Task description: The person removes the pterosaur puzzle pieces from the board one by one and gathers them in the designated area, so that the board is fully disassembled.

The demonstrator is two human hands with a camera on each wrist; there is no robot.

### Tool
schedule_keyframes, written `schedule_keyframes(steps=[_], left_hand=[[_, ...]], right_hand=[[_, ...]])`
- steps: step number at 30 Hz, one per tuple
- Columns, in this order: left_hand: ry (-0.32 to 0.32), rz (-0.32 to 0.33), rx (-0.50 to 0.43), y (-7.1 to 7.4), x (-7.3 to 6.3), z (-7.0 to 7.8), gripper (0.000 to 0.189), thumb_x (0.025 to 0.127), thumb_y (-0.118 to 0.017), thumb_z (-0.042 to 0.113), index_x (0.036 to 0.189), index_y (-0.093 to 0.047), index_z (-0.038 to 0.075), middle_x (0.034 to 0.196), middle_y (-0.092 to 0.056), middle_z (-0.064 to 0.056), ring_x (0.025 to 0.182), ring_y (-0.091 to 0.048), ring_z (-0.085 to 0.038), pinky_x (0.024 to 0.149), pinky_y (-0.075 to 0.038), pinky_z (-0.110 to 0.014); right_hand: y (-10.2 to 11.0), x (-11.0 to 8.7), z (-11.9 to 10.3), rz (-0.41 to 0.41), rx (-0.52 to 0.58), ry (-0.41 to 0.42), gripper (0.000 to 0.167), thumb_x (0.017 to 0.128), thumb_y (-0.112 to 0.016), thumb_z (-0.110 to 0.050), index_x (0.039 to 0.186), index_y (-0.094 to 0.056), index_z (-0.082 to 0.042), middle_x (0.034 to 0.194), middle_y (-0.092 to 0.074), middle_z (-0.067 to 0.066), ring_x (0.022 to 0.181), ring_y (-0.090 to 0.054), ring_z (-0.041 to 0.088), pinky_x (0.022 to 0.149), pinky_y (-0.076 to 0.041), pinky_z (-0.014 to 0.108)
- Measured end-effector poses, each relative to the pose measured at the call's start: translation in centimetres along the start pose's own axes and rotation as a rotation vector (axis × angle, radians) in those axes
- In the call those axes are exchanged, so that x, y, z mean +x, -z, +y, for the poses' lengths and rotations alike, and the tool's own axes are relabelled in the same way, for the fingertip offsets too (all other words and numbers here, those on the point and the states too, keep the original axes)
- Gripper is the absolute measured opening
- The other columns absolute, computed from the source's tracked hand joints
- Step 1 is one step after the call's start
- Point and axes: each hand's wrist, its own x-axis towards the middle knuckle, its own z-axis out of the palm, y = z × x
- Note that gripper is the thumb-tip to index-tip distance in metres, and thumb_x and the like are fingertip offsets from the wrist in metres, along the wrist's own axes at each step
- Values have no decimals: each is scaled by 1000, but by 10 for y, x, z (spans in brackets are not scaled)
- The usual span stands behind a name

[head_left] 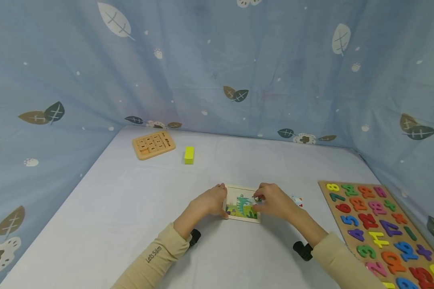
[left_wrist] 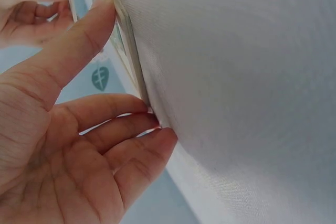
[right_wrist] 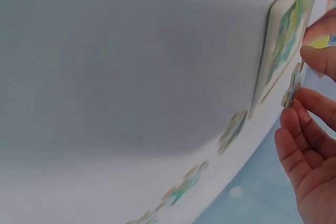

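A small wooden-framed jigsaw puzzle [head_left: 243,219] with a green dinosaur picture lies on the white table. My left hand [head_left: 211,200] grips its left side, thumb at the near edge and fingers toward the far corner. Above the puzzle's right part, my right hand [head_left: 276,200] pinches a jigsaw piece [right_wrist: 293,86] between thumb and fingers. That piece is mostly covered by the fingers in the head view. Right of the frame lies a loose piece [head_left: 298,200], partly behind the right hand. The right wrist view shows several loose pieces [right_wrist: 232,132] in a line on the table.
A brown board of colourful numbers [head_left: 361,239] lies along the right side. Toward the back left are a wooden number slide puzzle [head_left: 153,145] and a yellow block [head_left: 189,155]. A blue leaf-patterned curtain [head_left: 202,60] surrounds the table's back and sides.
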Motion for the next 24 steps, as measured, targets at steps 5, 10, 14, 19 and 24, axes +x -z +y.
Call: schedule_keyframes(steps=[5,10,14,19,24], left_hand=[[0,9,-5,-2,-2,-2,90,75,-84,26,142,-37,-10,153,-31,-23,144,-29,-33,119,-28,-39],[-7,11,1,-3,-2,-3,90,76,-83,25,143,-35,-10,154,-30,-24,145,-28,-33,119,-28,-39],[-16,11,0,-3,-1,-2,90,76,-83,25,143,-35,-11,154,-30,-24,145,-28,-33,119,-28,-39],[-9,11,2,-3,0,-1,90,75,-83,25,143,-35,-10,154,-30,-23,145,-28,-32,119,-28,-39],[-6,8,9,-2,1,1,91,75,-83,26,144,-34,-9,154,-30,-22,145,-28,-31,119,-28,-38]], right_hand=[[1,-8,10,2,-16,-26,22,75,-78,-11,93,-74,3,80,-61,3,70,-53,11,59,-45,18],[1,-15,17,-4,-32,-68,26,74,-78,-10,95,-74,4,80,-60,2,71,-53,11,58,-45,18],[0,-20,21,-15,-44,-86,25,73,-79,-10,95,-75,2,80,-60,1,72,-54,10,58,-46,18],[-2,-23,23,-19,-25,-57,23,72,-81,-11,91,-75,1,79,-60,0,71,-51,9,57,-44,17],[-3,-25,24,-16,-3,-14,22,71,-82,-10,87,-75,2,75,-60,0,66,-46,6,54,-41,16]])
